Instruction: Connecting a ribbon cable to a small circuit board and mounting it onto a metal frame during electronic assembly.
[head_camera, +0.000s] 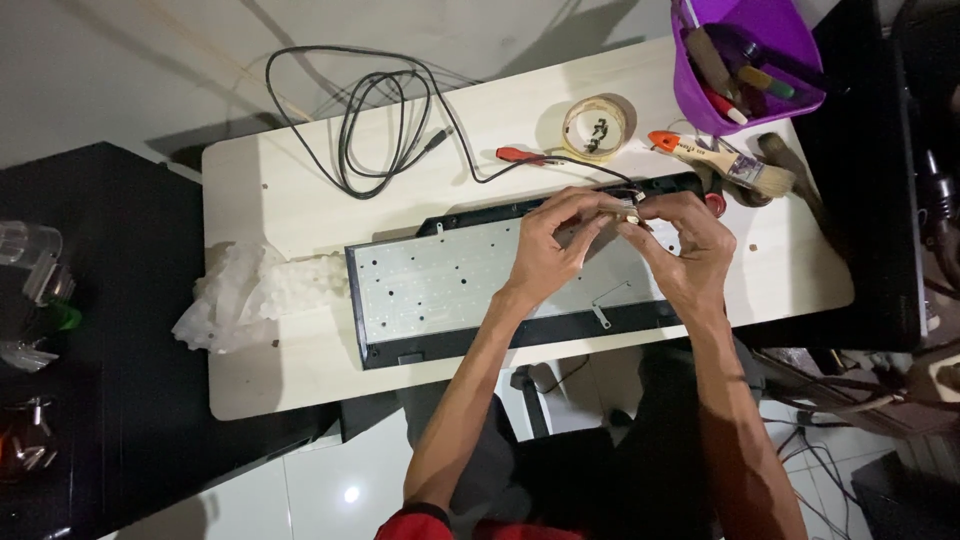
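Observation:
An opened keyboard (450, 290) lies face down on a pale table (300, 190), its grey metal backplate showing inside a black frame. My left hand (553, 243) and my right hand (685, 245) meet above the keyboard's far right part. Together they pinch a small pale part (630, 208) where the black cable (380, 120) enters the case. A small metal clip (601, 318) rests on the plate near my wrists.
A crumpled clear plastic sheet (245, 295) lies left of the keyboard. Behind are a tape roll (594, 128), a paintbrush (735, 165) and a purple tub of tools (745, 60). Black surfaces flank the table, with a clear jar (25, 245) at the left.

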